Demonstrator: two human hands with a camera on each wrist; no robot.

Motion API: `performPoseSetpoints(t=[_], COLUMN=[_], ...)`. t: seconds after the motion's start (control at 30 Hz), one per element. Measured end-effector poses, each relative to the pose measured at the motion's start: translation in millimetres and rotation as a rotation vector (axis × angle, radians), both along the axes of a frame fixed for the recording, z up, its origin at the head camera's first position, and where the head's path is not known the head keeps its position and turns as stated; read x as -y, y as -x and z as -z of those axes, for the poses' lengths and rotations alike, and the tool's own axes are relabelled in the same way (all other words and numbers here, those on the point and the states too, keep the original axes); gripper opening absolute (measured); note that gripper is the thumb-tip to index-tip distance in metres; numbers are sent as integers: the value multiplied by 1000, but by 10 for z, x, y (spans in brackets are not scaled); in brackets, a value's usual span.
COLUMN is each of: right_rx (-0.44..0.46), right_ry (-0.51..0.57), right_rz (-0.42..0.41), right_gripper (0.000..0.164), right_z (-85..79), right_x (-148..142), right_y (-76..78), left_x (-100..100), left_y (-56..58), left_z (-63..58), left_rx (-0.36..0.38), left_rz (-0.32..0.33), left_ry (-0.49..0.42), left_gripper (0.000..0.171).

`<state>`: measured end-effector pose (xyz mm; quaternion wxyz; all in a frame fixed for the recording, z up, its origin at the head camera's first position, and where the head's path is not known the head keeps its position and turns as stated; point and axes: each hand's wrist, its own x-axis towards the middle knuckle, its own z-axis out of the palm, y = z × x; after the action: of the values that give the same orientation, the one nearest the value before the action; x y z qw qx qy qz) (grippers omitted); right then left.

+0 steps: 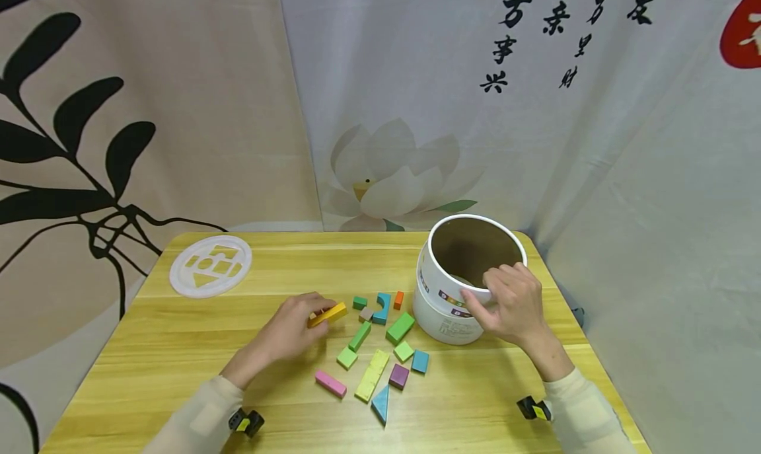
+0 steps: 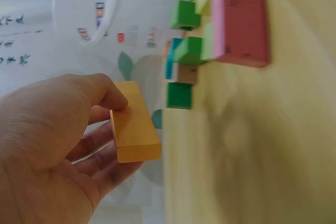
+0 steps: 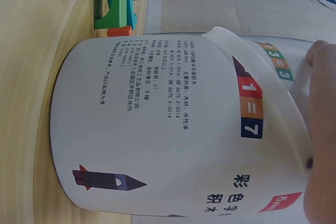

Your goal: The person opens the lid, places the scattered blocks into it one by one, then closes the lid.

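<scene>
Above the wooden table, my left hand (image 1: pixel 295 325) pinches a flat yellow-orange block (image 1: pixel 327 314) between thumb and fingers. The left wrist view shows the block (image 2: pixel 135 124) held lengthwise, with its end facing the camera. My right hand (image 1: pixel 511 302) grips the near right rim of a white round bucket (image 1: pixel 450 308), fingers over the edge and thumb outside. Printed labels and a rocket cover the bucket's wall (image 3: pixel 142 124) in the right wrist view. Between the hands lie several coloured blocks, among them a pink bar (image 1: pixel 330 384), a yellow-green plank (image 1: pixel 372 375) and a blue arch (image 1: pixel 382 307).
A white round lid (image 1: pixel 211 267) with shaped cut-outs lies at the table's back left. Other loose blocks include a blue triangle (image 1: pixel 381 404), a purple block (image 1: pixel 399 376) and a green block (image 1: pixel 400 328). A printed curtain (image 1: pixel 392 110) hangs behind the table (image 1: pixel 297 256).
</scene>
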<state>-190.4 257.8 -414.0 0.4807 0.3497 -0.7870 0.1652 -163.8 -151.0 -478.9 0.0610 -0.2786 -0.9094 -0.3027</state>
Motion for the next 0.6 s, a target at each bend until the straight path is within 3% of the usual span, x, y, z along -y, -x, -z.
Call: performPoseSetpoints(t=[0.27, 0.6], right_rx=[-9, -4], right_ry=[-2, -3], right_rz=[-6, -7], right_gripper=[48, 48], right_z=[0, 1], right_x=[-11, -10], right_y=[0, 3], left_x=[-132, -525], left_y=[182, 378], left_z=[-300, -751], left_rx=[-105, -216], left_rz=[26, 94], left_ry=[-70, -129], left_gripper=[34, 34])
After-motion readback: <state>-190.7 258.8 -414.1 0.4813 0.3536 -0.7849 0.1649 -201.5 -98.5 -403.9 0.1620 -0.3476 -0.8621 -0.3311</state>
